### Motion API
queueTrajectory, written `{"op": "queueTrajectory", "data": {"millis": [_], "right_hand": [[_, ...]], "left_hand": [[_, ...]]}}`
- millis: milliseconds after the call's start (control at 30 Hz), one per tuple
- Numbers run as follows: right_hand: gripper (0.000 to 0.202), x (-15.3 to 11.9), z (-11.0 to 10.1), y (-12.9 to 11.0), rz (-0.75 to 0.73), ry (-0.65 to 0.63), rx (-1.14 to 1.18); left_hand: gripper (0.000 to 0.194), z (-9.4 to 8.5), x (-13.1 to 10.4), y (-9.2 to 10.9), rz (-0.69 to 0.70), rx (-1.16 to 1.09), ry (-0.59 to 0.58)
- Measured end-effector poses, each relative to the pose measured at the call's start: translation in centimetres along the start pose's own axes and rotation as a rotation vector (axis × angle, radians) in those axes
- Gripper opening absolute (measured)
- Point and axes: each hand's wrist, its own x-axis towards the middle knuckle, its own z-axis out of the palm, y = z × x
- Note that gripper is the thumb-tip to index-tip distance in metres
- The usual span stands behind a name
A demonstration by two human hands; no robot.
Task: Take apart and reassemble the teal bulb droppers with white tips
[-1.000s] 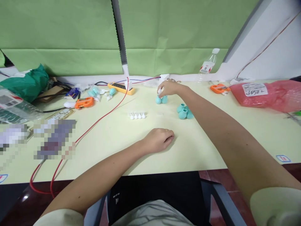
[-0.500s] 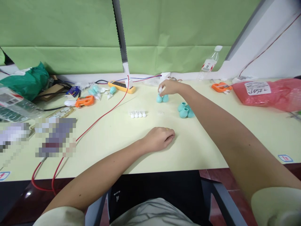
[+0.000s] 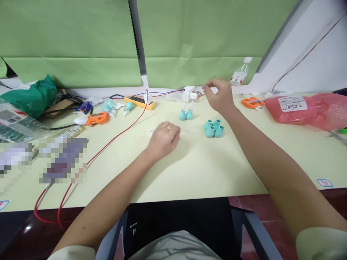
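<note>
My left hand [image 3: 164, 140] is over a row of small white nozzle tips [image 3: 150, 133], its fingers curled; it hides most of them, and I cannot make out what is in its fingertips. My right hand [image 3: 220, 96] is raised above the back of the table, thumb and forefinger curved with a gap between them and nothing visible in them. To its left, two teal squeeze bulbs [image 3: 185, 115] stand upright side by side with pale nozzle tips on top. Below my right hand, several teal bulbs with open necks [image 3: 213, 129] stand in a close group.
A yellow multimeter-like device [image 3: 139, 102], an orange tool [image 3: 97, 118] and bagged bulbs [image 3: 108, 105] lie at the back left. A red cable [image 3: 116, 136] crosses the table. On the right are a clear bottle [image 3: 240, 74], another orange tool [image 3: 252, 103] and a red plastic bag [image 3: 298, 112].
My right hand has let go of the nozzle tip on a teal bulb and moved right. My left hand has moved up and left from the tabletop to the white tips.
</note>
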Motion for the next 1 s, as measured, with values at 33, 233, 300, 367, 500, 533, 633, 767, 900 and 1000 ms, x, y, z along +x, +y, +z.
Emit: {"op": "queueTrajectory", "data": {"millis": [33,233,300,367,500,533,633,767,900,1000], "right_hand": [[0.013,-0.8,-0.9,0.1,-0.016,0.03,-0.002],[0.012,-5.9,-3.0,1.3,-0.156,-0.081,0.035],[0.013,-6.9,-2.6,1.7,-0.208,-0.131,0.036],[0.015,-7.6,-2.1,1.8,-0.244,-0.168,0.024],[0.016,-8.0,-1.9,1.1,-0.307,-0.216,-0.043],[0.016,-8.0,-2.0,0.8,-0.317,-0.228,-0.063],[0.017,-7.9,-2.4,0.2,-0.291,-0.238,-0.07],[0.026,-7.8,-3.3,0.5,-0.179,-0.258,0.041],[0.036,-7.8,-3.8,1.6,-0.078,-0.278,0.115],[0.038,-7.9,-3.8,2.2,-0.068,-0.266,0.122]], "left_hand": [[0.021,-0.6,0.3,-0.8,-0.063,0.052,0.04],[0.025,-0.8,0.2,-3.8,-0.217,0.211,-0.09],[0.027,-0.3,0.0,-4.3,-0.217,0.209,-0.139],[0.029,0.1,-0.1,-4.7,-0.218,0.205,-0.165],[0.032,0.4,-0.1,-5.1,-0.229,0.216,-0.194],[0.033,0.5,-0.1,-5.2,-0.227,0.218,-0.199],[0.034,0.5,0.0,-5.2,-0.221,0.224,-0.206],[0.034,0.7,0.0,-5.3,-0.222,0.225,-0.207],[0.032,0.9,0.1,-5.5,-0.233,0.203,-0.205],[0.028,0.9,0.4,-5.5,-0.246,0.161,-0.161]]}}
